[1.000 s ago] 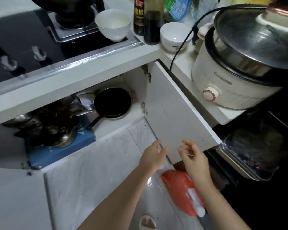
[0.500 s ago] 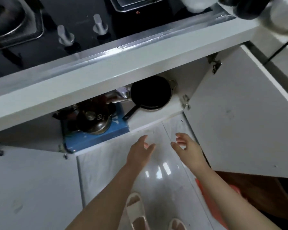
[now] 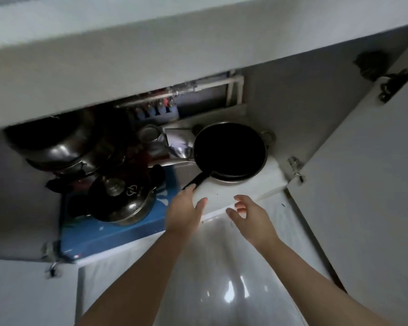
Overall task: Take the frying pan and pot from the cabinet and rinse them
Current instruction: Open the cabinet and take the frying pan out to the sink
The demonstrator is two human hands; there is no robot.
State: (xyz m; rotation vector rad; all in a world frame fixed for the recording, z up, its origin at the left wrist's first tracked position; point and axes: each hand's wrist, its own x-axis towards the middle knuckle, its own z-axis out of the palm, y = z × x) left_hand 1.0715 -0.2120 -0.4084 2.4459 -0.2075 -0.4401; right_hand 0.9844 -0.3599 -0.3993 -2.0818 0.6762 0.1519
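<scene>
Frying pan (image 3: 230,150), black inside with a thin pale rim, sits on the white floor of the open cabinet (image 3: 240,191), toward its right side, resting on top of a metal vessel whose loop handle (image 3: 267,137) pokes out behind it. Its dark handle (image 3: 197,181) runs forward and left toward the cabinet's front edge. The left hand (image 3: 186,214) reaches in with fingers loosely spread, its fingertips right at the end of that handle; whether they actually touch it cannot be told. The right hand (image 3: 249,215) hovers just beside it over the cabinet's front lip, fingers apart and slightly curled, gripping nothing. Left of the pan, a steel pot (image 3: 121,200) with a domed lid and round knob stands on a blue box (image 3: 108,234). Behind the pot, stacked steel bowls (image 3: 54,147) fill the dim left corner. The right cabinet door (image 3: 363,184) stands swung open, and glossy pale floor (image 3: 222,278) shows below the forearms.
</scene>
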